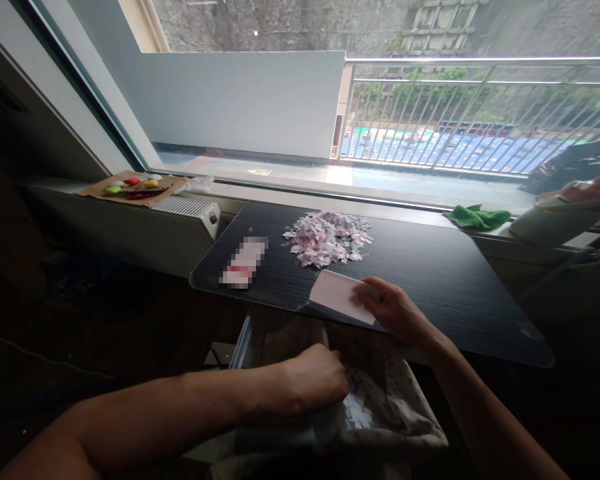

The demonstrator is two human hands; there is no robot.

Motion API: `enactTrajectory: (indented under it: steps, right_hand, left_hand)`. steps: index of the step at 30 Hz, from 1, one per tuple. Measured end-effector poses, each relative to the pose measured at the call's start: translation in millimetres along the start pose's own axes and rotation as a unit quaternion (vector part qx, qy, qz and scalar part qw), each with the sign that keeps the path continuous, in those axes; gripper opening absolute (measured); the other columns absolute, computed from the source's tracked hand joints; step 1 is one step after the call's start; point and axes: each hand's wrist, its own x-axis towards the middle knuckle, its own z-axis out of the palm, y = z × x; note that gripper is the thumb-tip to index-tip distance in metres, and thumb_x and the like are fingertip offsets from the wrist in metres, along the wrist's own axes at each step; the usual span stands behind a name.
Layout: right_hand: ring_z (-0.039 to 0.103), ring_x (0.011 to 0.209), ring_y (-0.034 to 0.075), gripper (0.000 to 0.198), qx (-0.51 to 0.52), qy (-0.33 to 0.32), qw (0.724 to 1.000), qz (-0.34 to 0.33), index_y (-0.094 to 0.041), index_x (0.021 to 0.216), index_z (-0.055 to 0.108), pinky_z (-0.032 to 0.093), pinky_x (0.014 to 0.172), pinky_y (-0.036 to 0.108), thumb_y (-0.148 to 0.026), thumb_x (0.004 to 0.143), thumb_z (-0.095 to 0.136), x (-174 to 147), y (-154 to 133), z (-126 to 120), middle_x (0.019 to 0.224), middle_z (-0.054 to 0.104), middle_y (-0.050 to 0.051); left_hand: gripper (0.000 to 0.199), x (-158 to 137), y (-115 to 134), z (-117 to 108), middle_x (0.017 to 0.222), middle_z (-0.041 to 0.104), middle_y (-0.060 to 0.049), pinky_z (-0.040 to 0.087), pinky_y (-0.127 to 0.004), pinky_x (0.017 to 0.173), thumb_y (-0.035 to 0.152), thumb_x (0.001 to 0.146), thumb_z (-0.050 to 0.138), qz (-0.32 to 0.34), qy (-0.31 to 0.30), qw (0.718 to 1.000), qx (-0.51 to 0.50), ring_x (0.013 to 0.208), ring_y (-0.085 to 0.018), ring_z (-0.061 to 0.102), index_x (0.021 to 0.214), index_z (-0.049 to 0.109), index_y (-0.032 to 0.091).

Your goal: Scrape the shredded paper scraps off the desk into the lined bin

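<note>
Tabletop [440,287] below, my right hand [389,303] clamps the card [331,297] endwise, likely freeing its edge; my left hand's [316,381] hold I can't tell.

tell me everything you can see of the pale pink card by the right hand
The pale pink card is thin, plain and roughly rectangular, perhaps plastic or cardboard, with a small dark dot near its far left corner. It sits slantwise near the front edge of the black table; the right hand covers its right end.
</note>
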Motion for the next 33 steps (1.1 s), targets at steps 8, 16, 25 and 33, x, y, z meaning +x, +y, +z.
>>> enactTrajectory:
  steps: [8,16,25,33]
  right_hand:
    - [0.053,0.059,0.014,0.026,0.046,0.041,0.998,0.021,-0.017,0.09,0.065,0.043,0.052,0.024,-0.04,0.082,0.057,-0.8,9.1,-14.2,0.071,0.066,0.003]
    - [0.058,0.062,0.017,0.027,-0.02,0.138,0.989,0.043,-0.018,0.092,0.066,0.044,0.057,0.028,-0.042,0.08,0.058,6.1,26.0,-32.0,0.072,0.068,0.003]
    - [0.058,0.06,0.015,0.022,-0.021,0.076,0.997,0.026,-0.02,0.087,0.065,0.043,0.056,0.026,-0.039,0.081,0.056,16.5,24.9,-22.9,0.07,0.069,0.001]
    - [0.068,0.081,0.021,0.023,0.044,0.088,0.995,0.005,-0.02,0.099,0.065,0.051,0.075,0.033,-0.034,0.081,0.058,40.2,23.4,-12.4,0.09,0.075,0.006]
  left_hand:
    - [0.011,-5.6,-0.3,-4.8,0.073,0.065,-0.006,0.029,-0.029,0.042,0.004,0.077,0.066,0.002,-0.001,1.0,0.009,0.069,-0.019,0.058,0.069,0.066,0.012]
    - [0.013,4.1,8.7,-14.6,0.081,0.062,-0.007,0.03,-0.03,0.042,0.01,0.082,0.063,0.035,-0.014,0.999,0.036,0.072,-0.019,0.054,0.069,0.065,0.013]
    - [0.013,9.7,10.1,2.5,0.075,0.059,-0.007,0.028,-0.029,0.041,0.013,0.081,0.065,0.051,0.002,0.998,0.047,0.072,-0.02,0.055,0.068,0.065,0.013]
    - [0.012,10.7,16.3,5.6,0.074,0.06,-0.007,0.029,-0.03,0.04,0.008,0.075,0.067,0.057,0.029,0.997,0.048,0.07,-0.019,0.055,0.065,0.063,0.013]
